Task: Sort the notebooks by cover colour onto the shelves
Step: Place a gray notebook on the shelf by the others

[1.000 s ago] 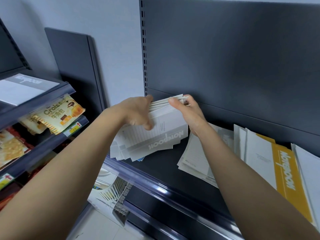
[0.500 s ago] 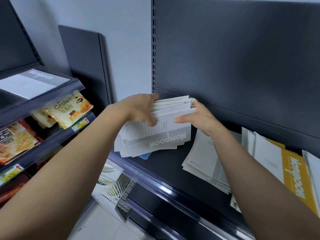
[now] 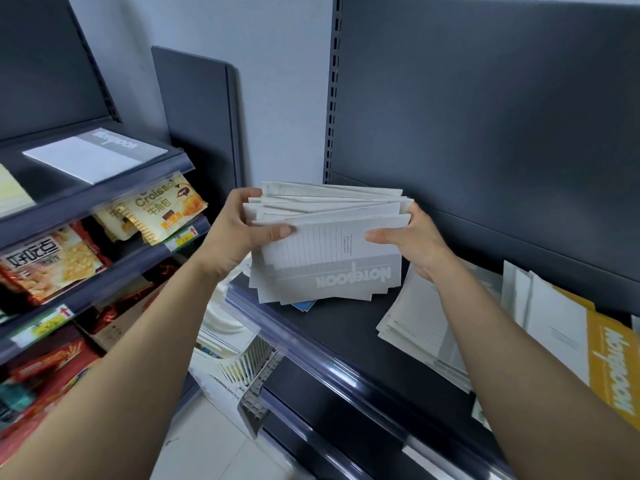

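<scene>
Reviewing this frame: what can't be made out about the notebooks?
Head view throughout.
- In the grey stack, the covers behind the front one are hidden by it.
- The blue item beneath it is mostly covered.
- The yellow notebook is cut by the right edge.
- The small print is too small to read.

The left hand (image 3: 239,233) and right hand (image 3: 412,240) are shifting from the top of the notebook stack (image 3: 329,258) to its side edges; the stack is apparently levelling out.

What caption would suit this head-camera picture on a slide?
Left hand and right hand grip a stack of grey notebooks at a dark shelf.
</scene>
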`<act>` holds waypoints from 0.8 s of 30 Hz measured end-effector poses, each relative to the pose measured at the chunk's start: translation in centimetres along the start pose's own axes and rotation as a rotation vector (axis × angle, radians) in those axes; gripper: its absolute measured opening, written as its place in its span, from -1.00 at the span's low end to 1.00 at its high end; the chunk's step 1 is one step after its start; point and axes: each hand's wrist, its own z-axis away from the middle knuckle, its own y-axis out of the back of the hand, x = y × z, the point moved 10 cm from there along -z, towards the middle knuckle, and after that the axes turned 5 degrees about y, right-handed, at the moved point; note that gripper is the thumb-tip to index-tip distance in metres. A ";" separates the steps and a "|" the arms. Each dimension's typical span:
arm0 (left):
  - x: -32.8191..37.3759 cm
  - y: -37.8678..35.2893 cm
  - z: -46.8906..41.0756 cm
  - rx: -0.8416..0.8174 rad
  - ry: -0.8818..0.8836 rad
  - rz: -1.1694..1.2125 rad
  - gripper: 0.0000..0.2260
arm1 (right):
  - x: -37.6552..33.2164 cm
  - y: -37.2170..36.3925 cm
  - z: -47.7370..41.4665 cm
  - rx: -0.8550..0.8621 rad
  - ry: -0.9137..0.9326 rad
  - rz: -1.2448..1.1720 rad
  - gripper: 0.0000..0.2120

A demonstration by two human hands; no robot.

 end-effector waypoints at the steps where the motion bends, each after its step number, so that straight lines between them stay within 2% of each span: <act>1: -0.9 -0.4 0.1 -0.035 0.013 0.030 -0.25 | 0.0 0.1 0.1 0.009 0.002 -0.007 -0.50; 4: -2.5 -0.7 0.1 -0.021 0.038 0.069 -0.17 | 0.2 0.2 0.4 0.022 0.006 -0.021 -0.49; 7: -2.7 -1.2 0.1 0.047 0.046 0.078 -0.31 | 0.6 0.2 0.6 0.047 0.003 -0.077 -0.40; 10: -1.2 -1.4 0.3 0.100 -0.036 0.023 -0.44 | 0.1 0.6 0.7 0.085 0.025 -0.115 -0.33; 12: 0.3 -1.3 0.2 0.095 -0.100 -0.009 -0.49 | -0.6 0.6 0.3 0.050 0.048 -0.121 -0.27; 14: 1.2 -1.5 0.2 0.054 -0.134 -0.018 -0.44 | -0.9 0.3 0.0 -0.022 0.032 -0.128 -0.10; 16: 1.2 -2.0 0.4 0.020 -0.142 -0.028 -0.31 | -0.7 -0.4 0.1 -0.038 -0.024 -0.140 0.01; 19: 0.2 -2.4 1.0 0.041 -0.124 -0.012 -0.20 | -0.2 -0.5 0.2 0.109 -0.044 -0.144 -0.11; 24: 0.0 -2.5 0.4 0.020 -0.089 0.006 -0.13 | -0.3 0.6 0.4 0.363 -0.046 -0.175 -0.73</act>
